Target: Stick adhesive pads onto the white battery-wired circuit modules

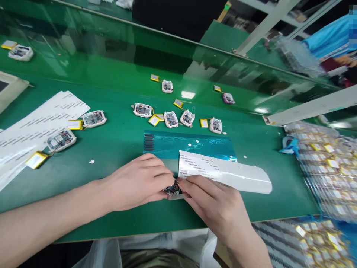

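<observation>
My left hand (136, 182) and my right hand (214, 208) meet low in the middle of the view, and their fingertips pinch a small circuit board module (173, 190). The hands hide most of it, and a grey edge shows beneath. My right hand also overlaps the lower edge of a white printed label strip (223, 173). That strip lies on a teal plastic film (189, 145). Several white-framed circuit modules (170, 119) with yellow flat batteries (37, 160) lie beyond and to the left of my hands.
The modules sit on a green workbench (119, 219) with printed white papers (36, 134) at the left. Clear bags of yellow-labelled batteries (326, 167) pile up at the right. A glass panel (195, 67) runs along the far side.
</observation>
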{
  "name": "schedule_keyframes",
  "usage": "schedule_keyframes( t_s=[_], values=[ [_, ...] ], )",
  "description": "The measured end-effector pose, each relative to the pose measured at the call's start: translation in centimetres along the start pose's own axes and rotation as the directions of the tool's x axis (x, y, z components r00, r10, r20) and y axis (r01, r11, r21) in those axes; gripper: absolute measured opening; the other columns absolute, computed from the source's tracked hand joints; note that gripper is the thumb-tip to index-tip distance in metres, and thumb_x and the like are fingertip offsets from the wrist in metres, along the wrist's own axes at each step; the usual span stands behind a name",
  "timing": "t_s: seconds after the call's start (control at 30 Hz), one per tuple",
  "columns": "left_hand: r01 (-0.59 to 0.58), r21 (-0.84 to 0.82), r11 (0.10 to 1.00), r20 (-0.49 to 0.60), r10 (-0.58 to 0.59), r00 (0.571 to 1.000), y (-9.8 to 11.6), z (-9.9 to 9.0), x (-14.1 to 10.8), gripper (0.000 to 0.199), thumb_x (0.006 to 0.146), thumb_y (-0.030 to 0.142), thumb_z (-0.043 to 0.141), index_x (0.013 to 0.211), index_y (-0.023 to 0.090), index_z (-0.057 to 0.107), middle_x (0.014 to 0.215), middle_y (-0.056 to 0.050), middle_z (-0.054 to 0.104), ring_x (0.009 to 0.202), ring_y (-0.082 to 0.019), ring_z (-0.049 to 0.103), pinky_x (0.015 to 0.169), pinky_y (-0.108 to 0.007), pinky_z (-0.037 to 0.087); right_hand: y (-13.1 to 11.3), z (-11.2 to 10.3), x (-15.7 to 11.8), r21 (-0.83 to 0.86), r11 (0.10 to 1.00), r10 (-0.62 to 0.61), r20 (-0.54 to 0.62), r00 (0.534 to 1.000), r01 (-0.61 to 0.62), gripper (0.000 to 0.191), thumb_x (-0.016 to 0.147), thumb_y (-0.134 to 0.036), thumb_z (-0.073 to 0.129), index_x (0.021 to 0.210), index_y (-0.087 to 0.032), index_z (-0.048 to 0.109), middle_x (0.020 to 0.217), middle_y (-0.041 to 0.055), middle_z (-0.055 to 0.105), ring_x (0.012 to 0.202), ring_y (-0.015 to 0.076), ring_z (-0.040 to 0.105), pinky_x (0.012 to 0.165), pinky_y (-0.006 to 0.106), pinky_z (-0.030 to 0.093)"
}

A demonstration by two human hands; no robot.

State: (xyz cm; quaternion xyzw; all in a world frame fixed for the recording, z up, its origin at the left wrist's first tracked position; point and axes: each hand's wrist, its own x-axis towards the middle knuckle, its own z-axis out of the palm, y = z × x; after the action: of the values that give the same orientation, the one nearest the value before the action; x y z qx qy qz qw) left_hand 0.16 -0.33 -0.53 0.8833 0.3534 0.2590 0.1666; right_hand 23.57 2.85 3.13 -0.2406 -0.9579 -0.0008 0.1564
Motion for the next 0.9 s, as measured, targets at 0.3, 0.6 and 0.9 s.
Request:
schedule_keyframes(
  t_s=[0.3,0.6,0.9],
  values=[
    [0.019,0.005,1.0,0.012,-0.019,1.0,0.3,0.3,0.3,0.013,0.097,0.028,0.071,0.1,0.017,0.065,0.103,-0.004,0.078,0.096,-0.021,0.066,0.088,-0.035,0.046,0.4,0.4,-0.8,-0.024,0.997,-0.08,-0.018,0.997,0.08,0.028,0.105,-0.01,0.044,0.105,-0.014,0.072,0.087,0.0085,0.079,0.067,0.0167,0.071,0.058,0.028,0.052],
    [-0.036,0.055,0.998,-0.036,0.038,0.999,0.3,0.3,0.3,0.01,0.1,0.022,0.065,0.091,0.018,0.068,0.096,-0.002,0.074,0.089,-0.018,0.064,0.081,-0.033,0.044,-0.7,0.1,-0.5,-0.12,0.992,-0.027,0.018,0.999,0.029,0.029,0.103,-0.009,0.044,0.106,-0.011,0.073,0.087,0.0082,0.078,0.064,0.0155,0.069,0.051,0.028,0.047],
    [-0.045,0.065,0.997,-0.041,0.047,0.998,0.2,0.5,0.3,0.005,0.097,0.024,0.069,0.097,0.019,0.071,0.097,-0.002,0.074,0.091,-0.019,0.065,0.082,-0.034,0.044,0.0,-0.5,-0.5,0.004,0.998,0.065,0.009,0.998,-0.065,0.026,0.108,-0.015,0.042,0.113,-0.015,0.067,0.093,0.0054,0.076,0.068,0.0133,0.072,0.057,0.024,0.05]
  ],
)
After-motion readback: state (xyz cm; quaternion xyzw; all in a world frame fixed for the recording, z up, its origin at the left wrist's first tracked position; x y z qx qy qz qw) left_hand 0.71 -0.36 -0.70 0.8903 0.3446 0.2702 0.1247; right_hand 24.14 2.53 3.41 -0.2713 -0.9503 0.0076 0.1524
